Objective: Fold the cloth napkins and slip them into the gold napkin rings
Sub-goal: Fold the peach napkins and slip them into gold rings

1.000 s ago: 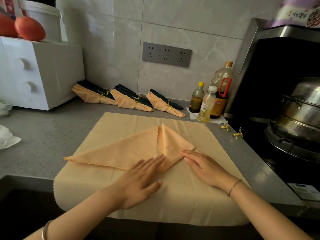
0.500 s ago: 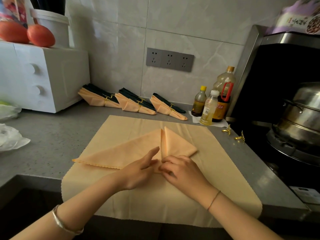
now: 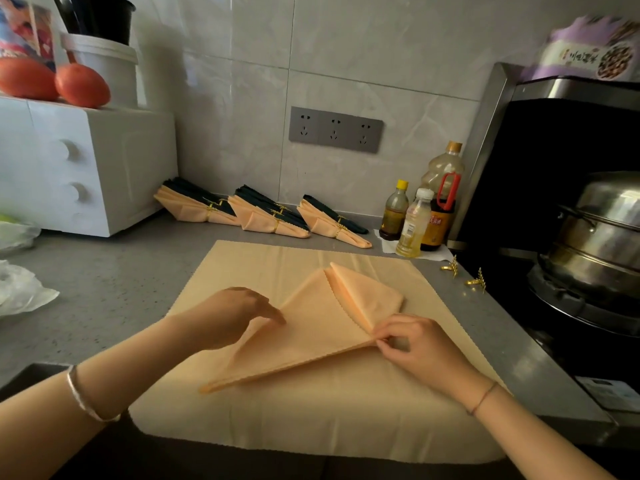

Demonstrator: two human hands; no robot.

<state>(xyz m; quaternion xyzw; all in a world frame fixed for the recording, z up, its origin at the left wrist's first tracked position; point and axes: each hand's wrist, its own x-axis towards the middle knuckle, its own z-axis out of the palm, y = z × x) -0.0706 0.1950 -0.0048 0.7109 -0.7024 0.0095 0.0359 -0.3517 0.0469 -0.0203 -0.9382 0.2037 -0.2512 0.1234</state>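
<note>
A peach napkin, folded into a pointed shape, lies on a larger tan cloth spread over the counter. My left hand curls over the napkin's left fold and holds that flap slightly raised. The napkin's near right corner is pinched by my right hand. The long left tip points toward the counter's front edge. Two loose gold napkin rings lie to the right of the cloth. Three finished napkins, peach with dark cloth and gold rings, lean along the back wall.
Three bottles stand at the back right beside the stove, where a steel pot sits. A white appliance with red fruit on top stands at the left. A plastic bag lies on the grey counter's left side.
My hands parted from the napkin's centre. The left hand swung the long left flap down toward me; the right hand stayed pinching the lower corner. The view shifted slightly.
</note>
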